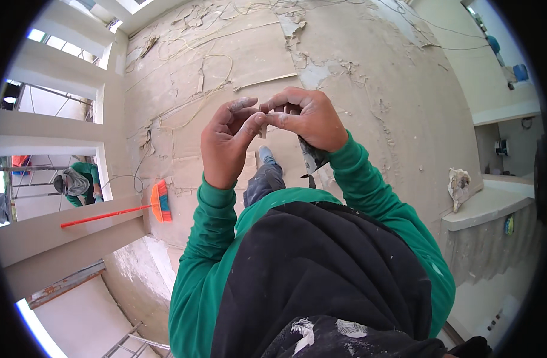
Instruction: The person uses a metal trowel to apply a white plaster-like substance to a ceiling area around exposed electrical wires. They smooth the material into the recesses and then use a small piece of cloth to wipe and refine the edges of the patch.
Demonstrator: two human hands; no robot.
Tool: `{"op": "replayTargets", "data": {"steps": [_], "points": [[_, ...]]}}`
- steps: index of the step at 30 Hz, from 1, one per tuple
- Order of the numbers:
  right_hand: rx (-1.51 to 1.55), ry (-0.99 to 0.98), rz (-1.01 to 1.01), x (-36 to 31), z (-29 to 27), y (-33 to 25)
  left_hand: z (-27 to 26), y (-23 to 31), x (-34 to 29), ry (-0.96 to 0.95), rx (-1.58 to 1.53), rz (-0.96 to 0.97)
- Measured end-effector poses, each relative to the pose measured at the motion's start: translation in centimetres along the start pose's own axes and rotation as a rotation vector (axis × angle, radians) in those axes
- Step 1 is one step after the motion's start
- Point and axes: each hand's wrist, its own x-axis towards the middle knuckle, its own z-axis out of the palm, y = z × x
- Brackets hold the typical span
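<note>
In front of my chest both hands meet at a small brownish strip (263,130), which looks like a folded piece of sandpaper or card. My left hand (226,140) has its thumb pressed on the strip, its fingers curled behind. From the other side, my right hand (312,116) pinches the upper end between thumb and fingers. Pale dust coats the fingertips. A dark patterned cloth (312,156) hangs just below my right hand; what it is attached to is hidden.
Worn sheeting with torn pieces and loose cables (229,65) covers the floor. An orange broom (160,201) leans at the left by the wall openings. Beyond one opening, a person in green (76,182) bends over. A ledge (488,209) bears a crumpled pale object (458,188) at right.
</note>
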Motion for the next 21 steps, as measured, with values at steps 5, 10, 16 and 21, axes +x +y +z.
{"op": "replayTargets", "data": {"steps": [5, 10, 16, 21], "points": [[-0.276, 0.121, 0.017, 5.9, -7.2, 1.7, 3.5, -3.3, 11.7, -0.152, 0.025, -0.013], [-0.249, 0.281, 0.062, 13.1, -13.2, 3.0, 6.7, -5.1, 24.3, -0.323, -0.17, -0.149], [-0.158, 0.473, 0.153, 19.6, -20.6, 3.9, 12.6, -5.2, 36.0, -0.392, -0.251, -0.21], [-0.096, 0.583, 0.15, 24.3, -28.0, 6.6, 18.3, -7.7, 44.7, -0.46, -0.214, -0.214]]}}
